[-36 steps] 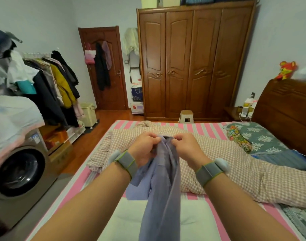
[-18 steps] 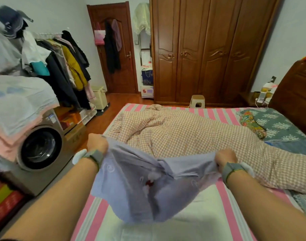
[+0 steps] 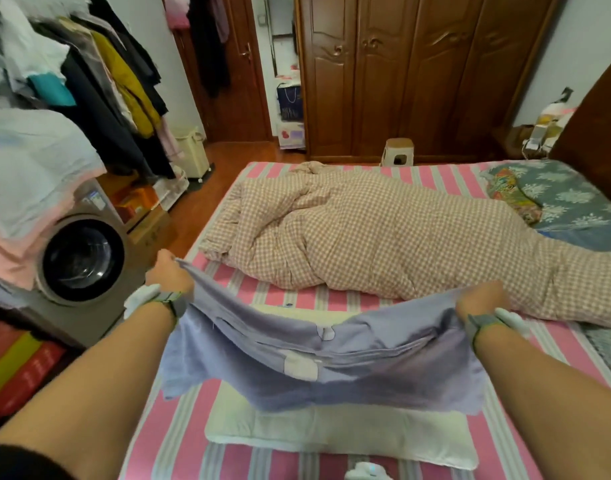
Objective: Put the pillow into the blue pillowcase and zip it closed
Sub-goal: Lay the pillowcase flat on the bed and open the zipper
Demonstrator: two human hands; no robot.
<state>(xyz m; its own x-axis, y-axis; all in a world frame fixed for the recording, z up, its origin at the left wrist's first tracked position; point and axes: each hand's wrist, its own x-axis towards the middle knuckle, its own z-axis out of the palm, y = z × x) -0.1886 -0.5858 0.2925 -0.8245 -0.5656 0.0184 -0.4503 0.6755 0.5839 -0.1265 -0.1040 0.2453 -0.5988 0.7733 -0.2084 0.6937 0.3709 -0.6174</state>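
Blue pillowcase (image 3: 318, 365): stretched wide between my fists, hanging over the pillow (image 3: 338, 434).
Left hand (image 3: 169, 275): at 9 o'clock, clenched on its corner.
Right hand (image 3: 482, 301): at 3 o'clock, clenched on the other corner.

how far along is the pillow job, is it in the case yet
Not yet. Done: the blue pillowcase is picked up and stretched wide, the left hand gripping one end and the right hand the other. In hand: holding it spread in the air above the pillow, which lies bare on the striped bed. Left: find the opening, slide the pillow in, then zip it closed.
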